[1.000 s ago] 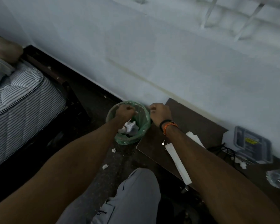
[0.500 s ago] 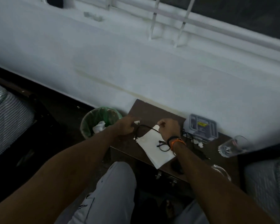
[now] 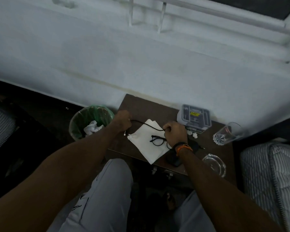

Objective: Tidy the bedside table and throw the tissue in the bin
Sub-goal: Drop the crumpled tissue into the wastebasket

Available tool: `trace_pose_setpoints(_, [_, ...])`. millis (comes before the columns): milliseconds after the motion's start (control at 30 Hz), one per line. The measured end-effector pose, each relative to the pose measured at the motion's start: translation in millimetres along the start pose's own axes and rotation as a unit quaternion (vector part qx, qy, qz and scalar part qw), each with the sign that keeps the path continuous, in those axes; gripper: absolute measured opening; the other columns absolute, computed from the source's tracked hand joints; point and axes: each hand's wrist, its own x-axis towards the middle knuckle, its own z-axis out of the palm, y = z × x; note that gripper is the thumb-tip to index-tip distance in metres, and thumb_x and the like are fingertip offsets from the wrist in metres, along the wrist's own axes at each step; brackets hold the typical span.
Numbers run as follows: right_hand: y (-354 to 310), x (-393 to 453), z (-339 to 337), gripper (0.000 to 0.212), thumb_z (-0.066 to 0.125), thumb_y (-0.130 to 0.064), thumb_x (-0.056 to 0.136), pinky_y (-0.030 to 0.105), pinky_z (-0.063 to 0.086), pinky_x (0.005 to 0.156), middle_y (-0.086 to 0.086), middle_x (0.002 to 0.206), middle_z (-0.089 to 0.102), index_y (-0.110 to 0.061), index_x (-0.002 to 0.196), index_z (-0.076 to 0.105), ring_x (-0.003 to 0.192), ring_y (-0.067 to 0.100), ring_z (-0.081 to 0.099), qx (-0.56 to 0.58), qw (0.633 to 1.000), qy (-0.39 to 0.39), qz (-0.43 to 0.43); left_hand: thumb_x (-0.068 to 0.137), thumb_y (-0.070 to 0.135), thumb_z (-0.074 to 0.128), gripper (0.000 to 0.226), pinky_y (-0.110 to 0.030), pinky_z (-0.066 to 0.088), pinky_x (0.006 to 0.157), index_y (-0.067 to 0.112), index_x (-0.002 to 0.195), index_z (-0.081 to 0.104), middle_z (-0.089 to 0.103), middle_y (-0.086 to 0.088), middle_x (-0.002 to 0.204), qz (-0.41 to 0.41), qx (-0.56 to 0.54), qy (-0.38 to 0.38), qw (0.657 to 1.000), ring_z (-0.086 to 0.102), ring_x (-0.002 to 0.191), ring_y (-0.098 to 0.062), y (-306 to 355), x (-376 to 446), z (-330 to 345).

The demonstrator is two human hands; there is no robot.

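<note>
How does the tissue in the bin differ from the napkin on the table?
The tissue is crumpled into a ball; the napkin lies flat and spread out. The tissue sits inside the green-lined bin; the napkin lies on the table with glasses on it and a black cable crossing above it. Both are white paper.

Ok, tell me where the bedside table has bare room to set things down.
Bare: the back strip of the bedside table, between the wall and the cable. Crowded: the middle, with the paper and glasses; the right side, with the grey case, tumbler and ashtray.
</note>
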Motion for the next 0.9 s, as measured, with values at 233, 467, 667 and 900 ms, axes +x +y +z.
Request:
trace_pose_setpoints(233, [0,-10,-20,0.022,0.056,0.001,0.082,0.037,0.055,0.083,0.011,0.098,0.074,-0.008,0.087,0.075,0.091,0.03,0.067,0.036,0.998,0.04,0.03,0.079,0.011,0.074,0.005,-0.028,0.051,0.076,0.008,0.081,0.071,0.071,-0.008,0.09,0.024,-0.094,0.059,0.994,0.065,0.084,-0.022,14,-20,-6])
trace_pose_setpoints(467, [11,-35,-38,0.021,0.058,0.001,0.08,0.024,0.044,0.075,0.008,0.092,0.076,-0.007,0.082,0.077,0.09,0.027,0.067,0.028,0.998,0.037,0.051,0.071,0.018,0.084,0.044,-0.022,0.039,0.068,0.002,0.106,0.063,0.066,-0.012,0.104,0.084,-0.013,-0.066,0.994,0.061,0.09,-0.026,16,-45,20])
trace_pose_setpoints(667, [34,-49,-44,0.022,0.057,-0.002,0.08,0.031,0.049,0.083,0.007,0.1,0.074,-0.009,0.088,0.076,0.098,0.028,0.065,0.009,0.996,0.027,0.09,0.075,0.01,0.074,0.021,-0.025,0.041,0.074,0.006,0.094,0.066,0.068,-0.014,0.101,0.081,0.027,-0.054,0.995,0.064,0.093,-0.03,26,-48,42])
trace_pose_setpoints(900, [63,-54,-46,0.025,0.06,-0.001,0.078,0.039,0.053,0.085,0.012,0.103,0.073,-0.013,0.092,0.076,0.099,0.035,0.066,0.049,0.976,0.105,0.183,0.073,0.003,0.069,0.008,-0.031,0.047,0.075,0.0,0.079,0.065,0.067,-0.014,0.089,0.057,-0.065,0.019,0.996,0.061,0.088,-0.028,43,-39,45])
